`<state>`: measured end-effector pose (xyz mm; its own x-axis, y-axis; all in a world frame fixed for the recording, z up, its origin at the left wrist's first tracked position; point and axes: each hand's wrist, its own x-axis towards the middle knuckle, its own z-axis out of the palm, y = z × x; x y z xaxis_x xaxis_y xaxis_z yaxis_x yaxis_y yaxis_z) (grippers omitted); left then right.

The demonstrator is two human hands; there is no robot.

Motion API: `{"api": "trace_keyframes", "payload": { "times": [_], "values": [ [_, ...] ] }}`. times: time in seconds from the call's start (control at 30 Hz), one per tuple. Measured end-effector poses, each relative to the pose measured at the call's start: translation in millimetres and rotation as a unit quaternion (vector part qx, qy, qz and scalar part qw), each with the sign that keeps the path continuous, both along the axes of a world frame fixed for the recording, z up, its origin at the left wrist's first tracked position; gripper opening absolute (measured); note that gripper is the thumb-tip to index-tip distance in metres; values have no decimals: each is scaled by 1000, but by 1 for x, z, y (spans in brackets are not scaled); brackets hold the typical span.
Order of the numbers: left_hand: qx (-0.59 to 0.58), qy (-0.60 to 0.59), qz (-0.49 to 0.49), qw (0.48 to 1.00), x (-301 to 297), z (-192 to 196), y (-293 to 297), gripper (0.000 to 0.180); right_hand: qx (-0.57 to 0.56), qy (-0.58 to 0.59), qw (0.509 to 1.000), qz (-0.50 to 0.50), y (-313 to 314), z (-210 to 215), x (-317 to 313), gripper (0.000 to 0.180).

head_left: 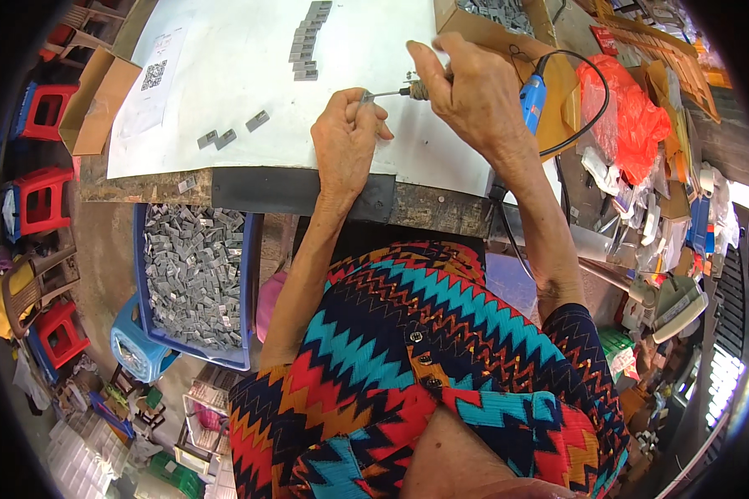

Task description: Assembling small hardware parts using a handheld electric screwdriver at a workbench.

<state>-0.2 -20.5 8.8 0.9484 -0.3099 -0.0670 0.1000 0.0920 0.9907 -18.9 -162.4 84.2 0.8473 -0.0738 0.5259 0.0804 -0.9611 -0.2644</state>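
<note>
**Cluttered workbench, small metal part under a rotary tool**

White sheet (250,91) spread over the bench, upper centre of the frame, as a pale ground for small grey pieces. At centre, left hand (347,137) clenched around a small metal piece (368,97), knuckles braced on the sheet, probably for steadiness. Just right, right hand (466,87) wrapped over a blue-bodied rotary tool (531,98), tip touching the piece, cord looping away right. Further out: finished-looking pieces in a row (308,41) at top; three loose pieces (229,133) left. Lower left, blue crate (245,274) heaped with grey parts, within reach below the bench edge. Cardboard box (474,25) of parts upper right.
</note>
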Motion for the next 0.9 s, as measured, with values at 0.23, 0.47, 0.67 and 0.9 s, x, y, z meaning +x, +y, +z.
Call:
{"api": "trace_keyframes", "payload": {
  "times": [0.23, 0.47, 0.67, 0.9],
  "values": [
    [-4, 11, -17, 1000, 2, -3, 3, 20, 110, 167, 974, 105, -8, 17, -2, 29],
    [-19, 22, -11, 1000, 3, -1, 4, 18, 173, 266, 937, 145, -15, 22, 3, 30],
    [-23, 22, -12, 999, 2, -2, 4, 16, 183, 360, 895, 189, -23, 25, 14, 22],
    [-15, 17, -20, 1000, 3, -4, 7, 14, -11, 252, 898, 361, -15, 40, 23, 19]
  ]
}}
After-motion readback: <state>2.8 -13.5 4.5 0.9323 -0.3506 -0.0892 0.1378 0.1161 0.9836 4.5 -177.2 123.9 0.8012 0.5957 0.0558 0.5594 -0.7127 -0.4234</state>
